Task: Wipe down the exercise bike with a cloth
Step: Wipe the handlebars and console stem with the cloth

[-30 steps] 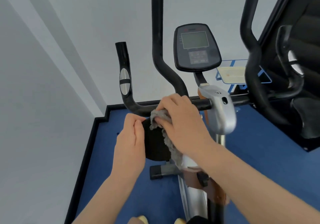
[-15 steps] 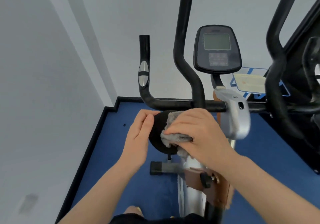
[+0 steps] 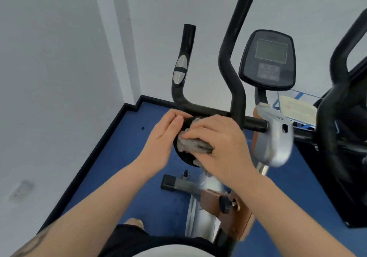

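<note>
Left hand [image 3: 161,140]: cupped against the left edge of the black round pad [image 3: 183,157], fingers lying straight and together along its rim, steadying it; nothing pinched.
Right hand [image 3: 220,147]: laid over the grey cloth [image 3: 190,144], fingers bent down onto it and pressing it against the face of the pad; grip closed around the bunched cloth.
Cloth: crumpled, grey, mostly under the right palm, a tuft showing at the fingertips and a strip hanging below the hand toward the silver frame [image 3: 204,213].
Pad: black, disc-shaped, held between the two hands, just beneath the horizontal handlebar [image 3: 206,110]; whether touching the bar cannot be told.
Exercise bike [image 3: 276,143]: centre of view, standing on blue floor [image 3: 123,161]; black handlebars rising on both sides, inner left bar [image 3: 233,62] curving upward, outer left bar [image 3: 181,66] carrying a silver sensor plate.
Console [image 3: 268,60]: dark, grey screen on top, button panel below, mounted above the silver stem cover.
Adjustment knob [image 3: 225,204]: black, on a brown bracket low on the frame.
Front stabiliser [image 3: 174,183]: black end cap, resting on the floor below the pad.
Surroundings: pale walls [image 3: 59,78] meeting in the corner at left, black skirting along the floor edge, dark equipment [image 3: 341,137] at the right edge.
</note>
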A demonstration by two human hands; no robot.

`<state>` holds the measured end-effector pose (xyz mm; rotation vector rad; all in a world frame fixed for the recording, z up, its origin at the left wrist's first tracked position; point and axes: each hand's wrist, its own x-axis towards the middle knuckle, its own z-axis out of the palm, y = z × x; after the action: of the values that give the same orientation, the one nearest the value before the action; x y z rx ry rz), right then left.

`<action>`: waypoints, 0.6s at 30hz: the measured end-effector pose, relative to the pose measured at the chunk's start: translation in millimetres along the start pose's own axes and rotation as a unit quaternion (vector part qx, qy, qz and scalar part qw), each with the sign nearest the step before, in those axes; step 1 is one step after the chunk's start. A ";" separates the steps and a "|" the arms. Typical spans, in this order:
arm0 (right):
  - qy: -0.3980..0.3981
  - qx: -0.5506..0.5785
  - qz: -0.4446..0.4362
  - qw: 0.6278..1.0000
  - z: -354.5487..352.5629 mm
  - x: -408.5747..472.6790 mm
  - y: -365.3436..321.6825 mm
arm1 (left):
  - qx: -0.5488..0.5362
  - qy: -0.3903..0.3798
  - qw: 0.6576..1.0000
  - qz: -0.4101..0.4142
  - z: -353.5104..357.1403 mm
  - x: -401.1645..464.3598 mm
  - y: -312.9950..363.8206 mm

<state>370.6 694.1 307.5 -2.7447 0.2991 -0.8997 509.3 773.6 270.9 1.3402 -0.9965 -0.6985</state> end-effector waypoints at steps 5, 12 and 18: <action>0.013 -0.067 -0.033 0.997 -11.8 -9.2 13.7 | 0.009 0.005 1.000 -0.008 -0.6 1.1 1.3; 0.080 -0.057 0.027 0.995 1.7 -25.4 -0.4 | 0.010 0.045 0.999 0.001 7.4 -3.5 0.3; 0.127 -0.074 0.175 0.973 14.9 6.8 -16.2 | 0.008 0.053 0.998 0.015 10.0 -3.7 -1.1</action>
<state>386.9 710.0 304.2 -2.5784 0.9001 -1.1619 498.9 772.2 268.6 1.3583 -0.9368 -0.5912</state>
